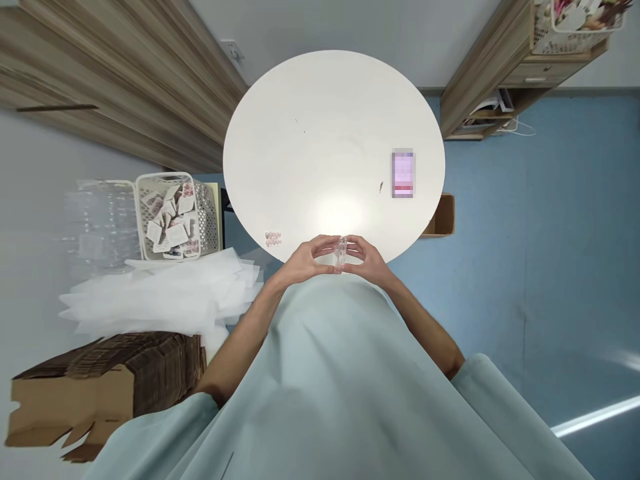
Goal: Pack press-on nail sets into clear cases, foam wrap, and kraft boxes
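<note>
The left hand (304, 263) and the right hand (371, 263) face each other, fingers curved and tips closed on a small clear object (341, 251) held between them above the near edge of the white surface (325, 127). Left of the fingers lie small pink pieces (273, 239). Farther off, ahead and right, are a thin dark scrap (381, 187) and a blurred upright rectangle (403, 175). Well left of the fingers, beyond the surface, stands a perforated white basket (207, 213) of cards (177, 235).
</note>
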`<state>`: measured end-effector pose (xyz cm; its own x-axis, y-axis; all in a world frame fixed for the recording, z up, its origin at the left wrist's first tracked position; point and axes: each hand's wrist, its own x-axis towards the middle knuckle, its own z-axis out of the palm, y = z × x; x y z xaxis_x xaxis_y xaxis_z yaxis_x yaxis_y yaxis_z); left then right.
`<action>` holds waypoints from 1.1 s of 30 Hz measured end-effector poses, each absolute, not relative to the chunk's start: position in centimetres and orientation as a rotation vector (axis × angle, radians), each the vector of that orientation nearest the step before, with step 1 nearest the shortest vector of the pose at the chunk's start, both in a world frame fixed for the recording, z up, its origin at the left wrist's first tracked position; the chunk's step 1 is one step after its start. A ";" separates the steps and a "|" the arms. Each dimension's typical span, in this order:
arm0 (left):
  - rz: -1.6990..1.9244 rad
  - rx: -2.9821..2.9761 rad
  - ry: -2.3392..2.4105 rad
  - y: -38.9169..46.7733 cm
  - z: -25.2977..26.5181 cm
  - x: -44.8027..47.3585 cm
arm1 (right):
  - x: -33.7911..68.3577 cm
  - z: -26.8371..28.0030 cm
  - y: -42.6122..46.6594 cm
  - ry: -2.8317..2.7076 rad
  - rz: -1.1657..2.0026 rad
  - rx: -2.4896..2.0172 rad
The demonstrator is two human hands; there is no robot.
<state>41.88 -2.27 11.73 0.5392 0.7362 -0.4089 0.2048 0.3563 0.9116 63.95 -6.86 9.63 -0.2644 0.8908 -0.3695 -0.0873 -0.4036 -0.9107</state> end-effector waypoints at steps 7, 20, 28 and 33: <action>0.534 1.059 0.991 -2.5 11.6 41.1 | 63.5 9.7 -6.1 -1.101 1.760 -1.198; 0.801 0.652 0.952 -3.3 12.1 34.6 | 58.9 11.7 -5.2 -1.324 1.408 -1.211; 0.774 0.339 1.092 -3.9 11.9 29.1 | 52.2 10.7 -6.4 -2.035 0.808 -1.199; 0.869 0.293 1.203 -3.5 11.2 25.3 | 48.0 10.2 -6.1 -2.166 0.729 -1.165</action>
<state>25.30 -3.48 11.17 0.0935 0.7189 -0.6888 -0.4285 0.6536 0.6239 47.99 -6.08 10.23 -0.4593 0.8599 0.2228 0.5506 0.4724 -0.6883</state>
